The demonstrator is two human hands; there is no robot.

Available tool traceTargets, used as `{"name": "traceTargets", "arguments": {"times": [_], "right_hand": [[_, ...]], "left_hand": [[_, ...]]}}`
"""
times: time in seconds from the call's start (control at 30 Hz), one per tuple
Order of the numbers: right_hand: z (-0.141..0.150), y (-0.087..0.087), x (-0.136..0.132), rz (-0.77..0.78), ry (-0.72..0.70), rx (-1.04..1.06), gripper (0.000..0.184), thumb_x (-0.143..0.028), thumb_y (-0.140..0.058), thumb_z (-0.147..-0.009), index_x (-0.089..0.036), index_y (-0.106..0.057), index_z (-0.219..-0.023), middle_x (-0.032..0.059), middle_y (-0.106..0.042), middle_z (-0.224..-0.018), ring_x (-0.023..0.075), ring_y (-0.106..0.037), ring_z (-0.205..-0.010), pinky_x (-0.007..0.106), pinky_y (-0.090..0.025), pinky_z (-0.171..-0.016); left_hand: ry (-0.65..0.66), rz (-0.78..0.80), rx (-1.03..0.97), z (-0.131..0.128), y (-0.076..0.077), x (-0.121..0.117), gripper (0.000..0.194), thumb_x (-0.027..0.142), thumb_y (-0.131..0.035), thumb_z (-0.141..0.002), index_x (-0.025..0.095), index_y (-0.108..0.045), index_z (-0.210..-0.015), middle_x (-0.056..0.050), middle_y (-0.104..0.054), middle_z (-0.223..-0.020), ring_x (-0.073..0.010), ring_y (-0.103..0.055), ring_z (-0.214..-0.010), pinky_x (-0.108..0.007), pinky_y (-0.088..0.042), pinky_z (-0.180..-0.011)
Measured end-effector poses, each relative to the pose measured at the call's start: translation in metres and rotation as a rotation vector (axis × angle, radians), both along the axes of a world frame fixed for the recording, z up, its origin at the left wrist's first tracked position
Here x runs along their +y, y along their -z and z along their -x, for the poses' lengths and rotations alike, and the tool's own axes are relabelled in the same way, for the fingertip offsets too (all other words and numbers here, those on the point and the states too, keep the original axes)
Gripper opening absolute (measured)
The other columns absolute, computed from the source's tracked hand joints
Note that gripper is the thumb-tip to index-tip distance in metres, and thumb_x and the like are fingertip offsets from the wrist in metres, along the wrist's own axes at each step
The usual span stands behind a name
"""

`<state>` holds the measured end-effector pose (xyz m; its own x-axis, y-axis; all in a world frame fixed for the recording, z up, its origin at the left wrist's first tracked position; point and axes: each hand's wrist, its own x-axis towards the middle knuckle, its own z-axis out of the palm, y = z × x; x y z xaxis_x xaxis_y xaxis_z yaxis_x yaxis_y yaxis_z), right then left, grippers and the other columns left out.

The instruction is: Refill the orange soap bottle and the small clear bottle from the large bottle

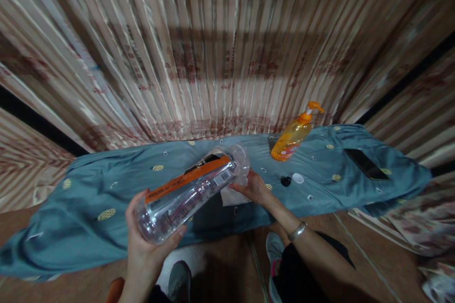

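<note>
A large clear plastic bottle [192, 194] with an orange label strip and a barcode is held tilted above the cloth-covered surface. My left hand [145, 236] is wrapped round its lower left end. At the upper right end, my right hand [254, 188] closes on the bottle, its fingers partly hidden behind the clear plastic. A pale flat piece [231, 197] shows behind the bottle, below my right hand; I cannot make out what it is. To the right lie a small black cap [286, 181] and a white disc-like lid [297, 178].
An orange pump bottle [289, 139] stands at the back, near the curtain [213, 47]. A dark phone [366, 164] lies at the right on the blue-green patterned cloth [117, 199]. My shoes [180, 279] are on the floor below the front edge.
</note>
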<state>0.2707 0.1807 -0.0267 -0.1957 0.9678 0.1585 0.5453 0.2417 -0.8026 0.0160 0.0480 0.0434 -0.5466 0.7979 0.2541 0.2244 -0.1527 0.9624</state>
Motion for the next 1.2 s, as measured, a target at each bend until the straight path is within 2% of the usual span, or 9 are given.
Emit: {"name": "traceTargets", "arguments": {"times": [0.27,0.43,0.67,0.8,0.9,1.0,1.2], "right_hand": [[0.0005,-0.0008,-0.0001,0.006,0.024,0.003,0.057,-0.028,-0.085,-0.074,-0.022,-0.063,-0.127,0.0111,-0.078,-0.119,0.0353,-0.075,-0.111,0.049,-0.061,-0.096],[0.0005,-0.0016,-0.0005,-0.005,0.037,-0.009,0.057,-0.03,-0.085,-0.074,-0.021,-0.064,-0.127,0.0101,-0.079,-0.114,0.0352,-0.076,-0.109,0.049,-0.063,-0.093],[0.0017,-0.0027,-0.0015,0.013,0.009,0.014,0.052,-0.03,-0.082,-0.076,-0.019,-0.064,-0.124,0.0121,-0.077,-0.12,0.0361,-0.075,-0.113,0.049,-0.061,-0.097],[0.0016,-0.0024,-0.0026,0.009,0.007,0.011,0.052,-0.029,-0.081,-0.078,-0.018,-0.063,-0.124,0.0139,-0.077,-0.121,0.0367,-0.074,-0.113,0.051,-0.06,-0.097],[0.0014,-0.0028,-0.003,0.001,-0.003,0.009,0.05,-0.028,-0.081,-0.078,-0.019,-0.063,-0.124,0.0137,-0.076,-0.124,0.0363,-0.073,-0.117,0.053,-0.059,-0.1],[0.0011,-0.0022,-0.0026,-0.013,-0.008,0.013,0.049,-0.028,-0.081,-0.078,-0.021,-0.063,-0.123,0.0134,-0.076,-0.123,0.0365,-0.073,-0.116,0.053,-0.059,-0.099],[0.0008,0.0006,-0.0016,-0.018,-0.001,0.007,0.047,-0.03,-0.08,-0.078,-0.019,-0.064,-0.121,0.0141,-0.076,-0.119,0.0384,-0.074,-0.115,0.053,-0.06,-0.098]], "left_hand": [[0.005,0.016,-0.018,0.0013,-0.0008,-0.0004,0.092,0.038,-0.093,-0.05,0.028,-0.05,-0.131,-0.01,-0.051,-0.14,-0.0328,-0.053,-0.123,-0.054,-0.041,-0.11],[0.01,0.011,-0.03,0.0013,0.0002,-0.0007,0.091,0.036,-0.093,-0.051,0.029,-0.051,-0.132,-0.008,-0.054,-0.135,-0.0298,-0.055,-0.118,-0.051,-0.044,-0.108],[-0.005,0.002,-0.012,0.0031,0.0033,-0.0018,0.091,0.036,-0.092,-0.052,0.034,-0.054,-0.134,-0.005,-0.054,-0.14,-0.0289,-0.056,-0.12,-0.047,-0.047,-0.106],[-0.013,-0.006,0.035,0.0033,0.0028,-0.002,0.095,0.041,-0.092,-0.053,0.034,-0.052,-0.138,-0.006,-0.05,-0.15,-0.033,-0.052,-0.131,-0.052,-0.039,-0.115],[-0.029,0.007,0.025,0.0015,0.0,-0.002,0.098,0.044,-0.093,-0.052,0.029,-0.05,-0.139,-0.01,-0.053,-0.143,-0.0332,-0.057,-0.125,-0.054,-0.042,-0.113],[-0.059,0.004,0.019,-0.0011,-0.0022,-0.002,0.092,0.043,-0.093,-0.05,0.026,-0.054,-0.132,-0.01,-0.058,-0.134,-0.0331,-0.059,-0.122,-0.052,-0.047,-0.109],[-0.064,0.0,-0.024,-0.0017,-0.0008,-0.0012,0.094,0.043,-0.095,-0.047,0.026,-0.052,-0.129,-0.011,-0.058,-0.133,-0.0341,-0.058,-0.123,-0.056,-0.044,-0.112]]}}
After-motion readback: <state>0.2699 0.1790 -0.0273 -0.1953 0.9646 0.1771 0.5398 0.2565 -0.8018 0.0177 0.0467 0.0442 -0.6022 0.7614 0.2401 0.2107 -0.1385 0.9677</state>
